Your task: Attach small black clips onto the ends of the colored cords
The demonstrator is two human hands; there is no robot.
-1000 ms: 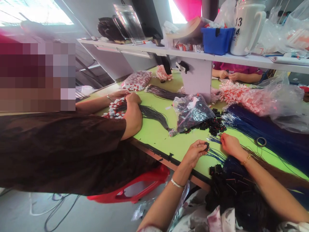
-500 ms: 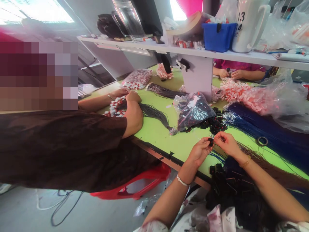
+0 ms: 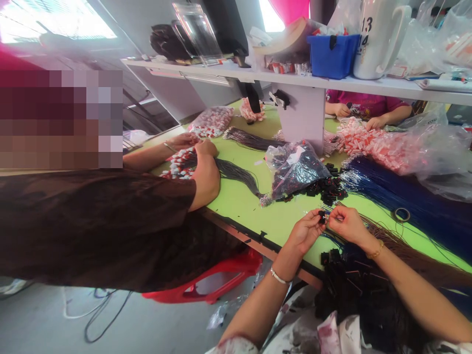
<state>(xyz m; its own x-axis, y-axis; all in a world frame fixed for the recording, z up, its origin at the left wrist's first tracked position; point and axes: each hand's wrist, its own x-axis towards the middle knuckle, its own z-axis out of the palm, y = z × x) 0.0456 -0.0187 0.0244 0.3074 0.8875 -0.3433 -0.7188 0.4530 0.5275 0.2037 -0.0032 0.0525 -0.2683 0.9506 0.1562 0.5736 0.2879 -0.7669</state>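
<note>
Between the fingertips of my left hand [image 3: 307,229] is a small black connector [image 3: 322,217]. My right hand [image 3: 343,223] is pinched just to its right, on a thin wire whose end meets the connector. Beyond my hands lies a pile of black connectors [image 3: 330,189], beside a clear plastic bag [image 3: 295,169] of dark parts. Brown wires [image 3: 401,246] run under my right forearm, and a bundle of blue wires [image 3: 401,196] with silvery ends lies behind them. More black connectors [image 3: 354,280] are heaped close to my body.
At the left, a person's arm [image 3: 204,177] rests over red-and-white connectors on the green table [image 3: 239,196]. Across the table, another person's hand [image 3: 376,123] touches pale pink connectors [image 3: 387,147]. A tape ring [image 3: 401,215] lies on the blue wires. A shelf [image 3: 258,75] spans above.
My right hand has shifted slightly right, away from the connector. Across the table, the other person's hands have moved apart, one reaching onto the pink connectors.
</note>
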